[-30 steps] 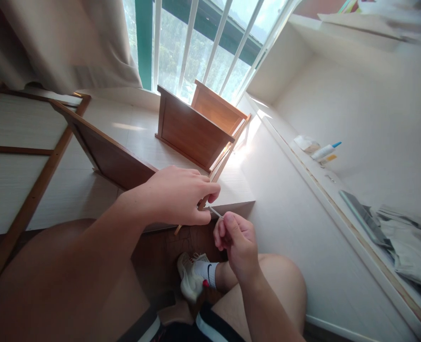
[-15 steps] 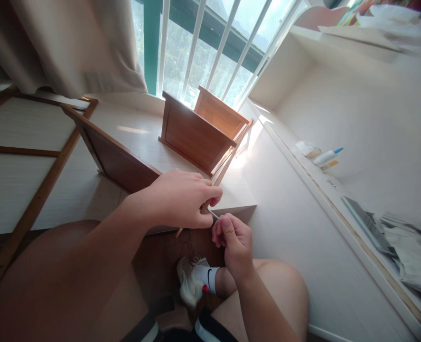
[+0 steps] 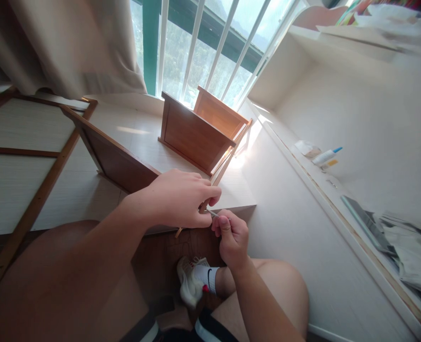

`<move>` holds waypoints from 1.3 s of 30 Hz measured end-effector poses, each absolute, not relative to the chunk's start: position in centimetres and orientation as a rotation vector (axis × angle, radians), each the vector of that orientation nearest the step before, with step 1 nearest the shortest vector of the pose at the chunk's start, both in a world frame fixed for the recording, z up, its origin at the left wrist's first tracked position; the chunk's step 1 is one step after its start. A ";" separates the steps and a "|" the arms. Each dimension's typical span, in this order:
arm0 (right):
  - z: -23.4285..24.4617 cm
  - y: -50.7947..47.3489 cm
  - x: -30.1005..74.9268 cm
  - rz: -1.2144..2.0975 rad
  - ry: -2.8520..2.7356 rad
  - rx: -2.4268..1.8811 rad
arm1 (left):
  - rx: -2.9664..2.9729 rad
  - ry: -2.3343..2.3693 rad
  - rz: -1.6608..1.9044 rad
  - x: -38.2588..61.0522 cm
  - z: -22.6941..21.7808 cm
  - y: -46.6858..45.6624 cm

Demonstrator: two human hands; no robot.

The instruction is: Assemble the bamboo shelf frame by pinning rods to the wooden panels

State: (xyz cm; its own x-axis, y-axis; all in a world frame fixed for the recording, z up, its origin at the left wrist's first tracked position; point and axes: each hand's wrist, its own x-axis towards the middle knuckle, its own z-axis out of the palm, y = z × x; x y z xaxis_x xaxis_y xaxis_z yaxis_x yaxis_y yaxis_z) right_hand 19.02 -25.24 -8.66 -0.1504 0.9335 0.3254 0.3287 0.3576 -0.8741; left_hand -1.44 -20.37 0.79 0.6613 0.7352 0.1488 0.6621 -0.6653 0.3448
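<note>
My left hand [image 3: 176,199] is closed around the near end of a dark wooden panel [image 3: 116,156], which slants back to the left with a lighter rail along its top. Between its thumb and forefinger a small piece of the wood [image 3: 203,205] shows. My right hand [image 3: 233,237] pinches a thin metal hex key [image 3: 213,213], whose tip meets the wood at the left hand's fingers. The key's far end is hidden in the right fingers. Behind the hands, a second brown panel [image 3: 196,133] stands upright, joined to another wooden part [image 3: 220,111].
A wooden frame [image 3: 50,178] lies at the left on the pale ledge [image 3: 135,123]. Barred windows [image 3: 203,52] and a curtain [image 3: 71,42] are behind. On the right-hand shelf are a blue-tipped tube [image 3: 326,156], a flat tablet-like object [image 3: 365,223] and grey cloth [image 3: 413,256].
My right hand has shifted slightly left and up, closer to my left hand, and turned a little with the hex key. My left hand and the panels have stayed nearly still.
</note>
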 end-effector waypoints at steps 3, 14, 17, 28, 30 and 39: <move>-8.3 -25.0 19.5 0.680 -1.813 -1.103 | 2.609 1.133 0.402 -1.5 0.9 -20.4; -6.7 -24.4 20.7 0.286 -2.149 -0.949 | 2.595 1.138 0.409 -1.3 0.8 -20.3; -6.7 -24.8 20.3 0.434 -2.073 -0.967 | 2.589 1.136 0.400 -1.3 0.9 -20.3; -6.1 -26.9 16.6 1.546 -0.962 -1.053 | 2.590 1.152 0.393 -1.3 0.9 -20.4; -5.4 -26.9 16.5 1.656 -0.843 -1.041 | 2.588 1.156 0.394 -1.3 1.0 -20.4; -4.3 -27.1 17.0 1.774 -0.728 -1.083 | 2.591 1.152 0.394 -1.4 1.0 -20.4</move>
State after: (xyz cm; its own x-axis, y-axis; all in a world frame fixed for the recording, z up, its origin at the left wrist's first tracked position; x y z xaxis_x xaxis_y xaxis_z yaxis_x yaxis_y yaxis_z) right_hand 17.04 -27.12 -4.33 -0.2057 0.9089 -0.3628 -0.3916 -0.4162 -0.8206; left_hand -1.35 -20.38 1.02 0.6454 0.7522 0.1333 0.6763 -0.6437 0.3582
